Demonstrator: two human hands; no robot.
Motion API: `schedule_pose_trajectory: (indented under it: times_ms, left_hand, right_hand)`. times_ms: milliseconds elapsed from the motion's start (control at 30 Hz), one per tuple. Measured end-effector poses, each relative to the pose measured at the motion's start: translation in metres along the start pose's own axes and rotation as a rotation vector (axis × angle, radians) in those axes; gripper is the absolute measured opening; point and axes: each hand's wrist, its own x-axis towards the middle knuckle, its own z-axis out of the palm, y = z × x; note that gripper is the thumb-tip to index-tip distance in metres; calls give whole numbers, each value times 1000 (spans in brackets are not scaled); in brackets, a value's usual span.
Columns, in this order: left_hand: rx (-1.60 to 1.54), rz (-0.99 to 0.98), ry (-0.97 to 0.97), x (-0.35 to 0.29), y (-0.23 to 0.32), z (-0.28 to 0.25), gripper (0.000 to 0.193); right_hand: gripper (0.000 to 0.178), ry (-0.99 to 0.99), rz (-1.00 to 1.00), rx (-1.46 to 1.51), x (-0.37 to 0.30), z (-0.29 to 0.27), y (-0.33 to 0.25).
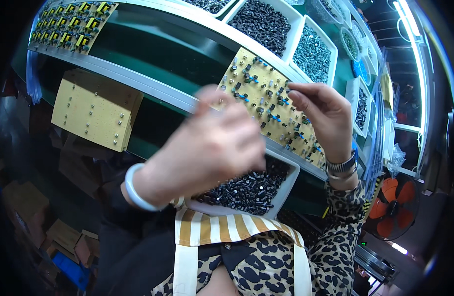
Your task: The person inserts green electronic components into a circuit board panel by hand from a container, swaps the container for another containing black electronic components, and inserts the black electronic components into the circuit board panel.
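Your work surface is a green bench [143, 37], crossed by a pale metal rail [138, 79]. Nearest your body, above the striped bib of your apron [232, 230], sits a white tray [294, 175] filled with loose, dark cylindrical capacitors [244, 195]. Your left hand [217, 140], with a white bangle [136, 190] at its wrist, is raised in front of this tray and the lower left edge of the circuit board [257, 91]; its fingers are partly curled but blurred, so you cannot tell whether they grip a part. The tan circuit board lies at a slant just beyond the tray, populated with dark cylinders, small blue parts and silver pieces. Your right hand [325, 108], wearing a metal-banded watch [341, 164], is at the board's right edge, thumb and forefinger bent toward it; whether a component sits between their tips cannot be told. To the left of the board, well apart, is a stack of tan boards [96, 111]. Beyond the board, locate a white bin of black components [261, 27] and, beside it, a bin of teal cylindrical components [313, 55]. At far upper left, a panel carries yellow-and-black transformers [75, 22]. A lit tube [413, 44] runs along the far right.
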Motion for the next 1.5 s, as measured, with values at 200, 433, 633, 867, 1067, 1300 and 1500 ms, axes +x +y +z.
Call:
schedule_pose_trajectory:
  times_ms: [200, 433, 633, 867, 1067, 1300, 1500]
  left_hand:
    - [-103, 253, -472, -23, 29, 16, 7]
    - [-174, 203, -412, -24, 29, 20, 6]
    - [-380, 191, -251, -23, 22, 20, 15]
    - [-502, 147, -126, -19, 12, 14, 16]
    - [-513, -58, -67, -9, 4, 3, 13]
    - [-120, -56, 235, 7, -35, 2, 39]
    - [-208, -258, 270, 15, -57, 1, 32]
  right_hand:
    - [19, -3, 26, -111, 24, -5, 12]
    - [18, -79, -187, -464, 40, -8, 4]
    - [19, -76, -166, -505, 40, -7, 4]
    - [20, -71, -172, -494, 43, -4, 4]
    - [23, 29, -163, -586, 41, 6, 4]
    - [24, 85, -339, -689, 39, 9, 5]
    - [20, -46, -526, -651, -6, 22, -5]
